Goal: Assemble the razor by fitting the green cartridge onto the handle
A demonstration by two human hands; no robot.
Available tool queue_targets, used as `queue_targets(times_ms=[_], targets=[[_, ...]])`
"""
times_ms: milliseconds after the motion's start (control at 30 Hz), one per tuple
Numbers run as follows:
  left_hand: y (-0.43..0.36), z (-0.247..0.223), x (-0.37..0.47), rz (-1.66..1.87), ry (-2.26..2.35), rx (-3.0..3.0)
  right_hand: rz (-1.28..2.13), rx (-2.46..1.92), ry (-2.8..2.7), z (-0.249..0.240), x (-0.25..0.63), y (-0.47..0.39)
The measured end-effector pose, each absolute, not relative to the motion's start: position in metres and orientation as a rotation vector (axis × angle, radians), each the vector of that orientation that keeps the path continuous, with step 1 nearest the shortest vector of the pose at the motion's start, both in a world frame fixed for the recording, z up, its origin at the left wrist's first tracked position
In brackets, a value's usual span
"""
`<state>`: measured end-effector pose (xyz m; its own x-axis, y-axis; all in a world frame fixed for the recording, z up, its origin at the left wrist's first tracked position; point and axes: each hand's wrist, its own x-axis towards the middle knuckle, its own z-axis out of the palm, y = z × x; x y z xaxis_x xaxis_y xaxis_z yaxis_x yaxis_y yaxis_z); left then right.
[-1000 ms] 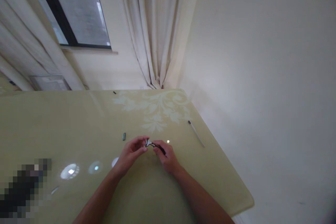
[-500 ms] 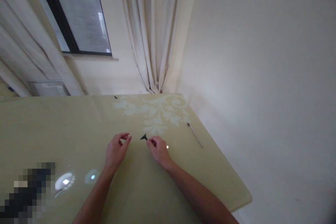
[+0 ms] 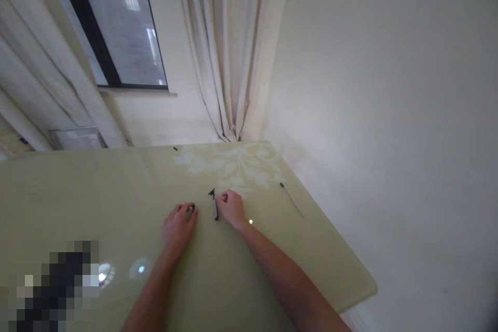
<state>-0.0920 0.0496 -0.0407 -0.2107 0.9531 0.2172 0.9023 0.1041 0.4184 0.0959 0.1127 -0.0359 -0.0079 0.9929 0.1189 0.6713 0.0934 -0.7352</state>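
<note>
A small razor-like tool with a dark head and a grey handle stands out over the pale table, just left of my right hand. The thumb and fingers of that hand are pinched at the tool's upper part. Left of it, my left hand rests low over the tabletop, thumb and index finger closed round a small dark green piece. A gap separates the two hands.
The glossy table has a white floral pattern near its far corner. A thin white stick with a dark tip lies toward the right edge. One small dark piece is by the far edge. A pixelated dark shape fills the lower left.
The tool's long handle now shows, pointing toward me, where only its head showed before. My left hand has closed on the small dark green piece. The right hand moved slightly away from me.
</note>
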Motion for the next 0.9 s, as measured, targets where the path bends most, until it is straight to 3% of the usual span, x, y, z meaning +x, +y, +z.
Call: queue_targets(times_ms=[167, 333, 433, 567, 900], targets=[[0.044, -0.035, -0.07, 0.752, 2.208, 1.987, 0.298, -1.767, -1.718, -0.032, 0.199, 0.105], [0.037, -0.029, -0.027, 0.507, 2.147, 2.121, -0.109, -2.062, -1.618, -0.024, 0.313, 0.088], [0.038, -0.026, -0.018, 0.378, 2.176, 2.11, 0.002, -2.138, -1.612, -0.023, 0.339, 0.081], [0.041, -0.025, -0.024, 0.331, 2.187, 2.072, 0.166, -2.051, -1.652, -0.027, 0.312, 0.084], [0.032, -0.019, -0.037, 0.254, 2.26, 2.036, 0.427, -1.621, -1.998, -0.038, 0.136, 0.088]])
